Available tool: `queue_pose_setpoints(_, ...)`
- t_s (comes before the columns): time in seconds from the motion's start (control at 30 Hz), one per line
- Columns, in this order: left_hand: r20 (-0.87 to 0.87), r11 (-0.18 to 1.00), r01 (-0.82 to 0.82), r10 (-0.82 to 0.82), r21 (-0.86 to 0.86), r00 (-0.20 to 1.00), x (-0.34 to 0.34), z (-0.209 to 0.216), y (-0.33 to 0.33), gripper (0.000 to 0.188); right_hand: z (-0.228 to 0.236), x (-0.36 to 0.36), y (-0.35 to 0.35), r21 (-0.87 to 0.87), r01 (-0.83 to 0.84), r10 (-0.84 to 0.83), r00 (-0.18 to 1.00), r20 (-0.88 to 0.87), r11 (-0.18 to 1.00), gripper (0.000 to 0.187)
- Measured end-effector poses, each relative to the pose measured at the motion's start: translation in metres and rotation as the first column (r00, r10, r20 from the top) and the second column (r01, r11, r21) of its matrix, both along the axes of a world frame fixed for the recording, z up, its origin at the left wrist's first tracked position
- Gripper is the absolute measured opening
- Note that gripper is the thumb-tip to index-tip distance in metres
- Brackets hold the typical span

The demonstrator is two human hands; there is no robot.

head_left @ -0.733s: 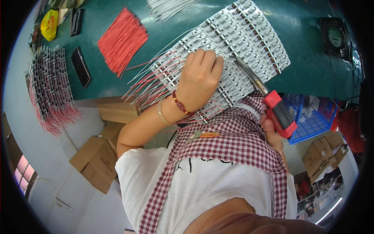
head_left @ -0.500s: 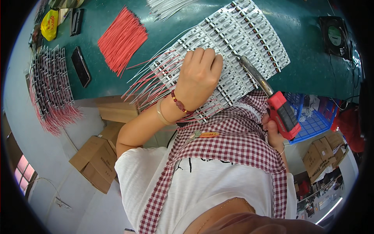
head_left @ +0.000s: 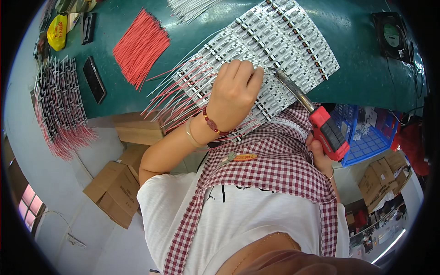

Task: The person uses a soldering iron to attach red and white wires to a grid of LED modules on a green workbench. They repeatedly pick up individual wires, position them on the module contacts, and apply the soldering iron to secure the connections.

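A sheet of small circuit boards (head_left: 300, 46) lies slanted on the table, its near edge by my checked apron. Thin red and white wires (head_left: 172, 103) stick out from its left side. My left hand (head_left: 233, 94) rests over the boards with its fingers curled and pinched together; whatever is between the fingertips is hidden. In my right hand (head_left: 321, 156) is a soldering iron (head_left: 329, 130) with a red and black handle, gripped from below. Its metal barrel points up and left, and the tip is at the boards just right of my left fingertips.
Bundles of red wires (head_left: 141, 48) and white wires (head_left: 192, 8) lie on the green table (head_left: 123, 98). A phone (head_left: 94, 79) and a stack of wired boards (head_left: 59, 101) are at left. A black fan-like device (head_left: 392, 36) stands far right, above a blue basket (head_left: 366, 149). Cardboard boxes (head_left: 112, 192) sit below.
The soldering iron has shifted slightly left, its tip now nearer my left fingertips. My left hand stays pinched over the boards. The whole view has moved a little.
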State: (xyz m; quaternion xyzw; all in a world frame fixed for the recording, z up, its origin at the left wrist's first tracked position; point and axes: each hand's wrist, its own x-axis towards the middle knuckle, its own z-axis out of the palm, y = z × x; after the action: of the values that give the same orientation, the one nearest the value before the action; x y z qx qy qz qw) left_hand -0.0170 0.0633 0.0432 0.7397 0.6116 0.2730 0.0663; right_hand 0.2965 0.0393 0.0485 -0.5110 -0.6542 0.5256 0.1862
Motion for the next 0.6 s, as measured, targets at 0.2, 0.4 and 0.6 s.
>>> queue_pose_setpoints(0.2, -0.017, 0.999, -0.008, 0.008, -0.037, 1.000, 0.002, 0.004, 0.002, 0.025, 0.000, -0.005, 0.002, 0.083, -0.020, 0.014, 0.997, 0.077, 0.996, 0.021)
queue_pose_setpoints(0.4, -0.064, 0.997, -0.001, -0.004, -0.078, 0.998, 0.001, 0.008, 0.004, 0.025, 0.005, 0.000, 0.000, 0.035, 0.033, -0.033, 0.999, -0.004, 0.999, 0.026)
queue_pose_setpoints(0.6, -0.067, 1.000, 0.007, -0.007, -0.011, 0.998, 0.000, 0.007, 0.000, 0.026, 0.010, 0.003, -0.001, -0.051, 0.047, -0.050, 0.997, -0.059, 0.998, 0.028)
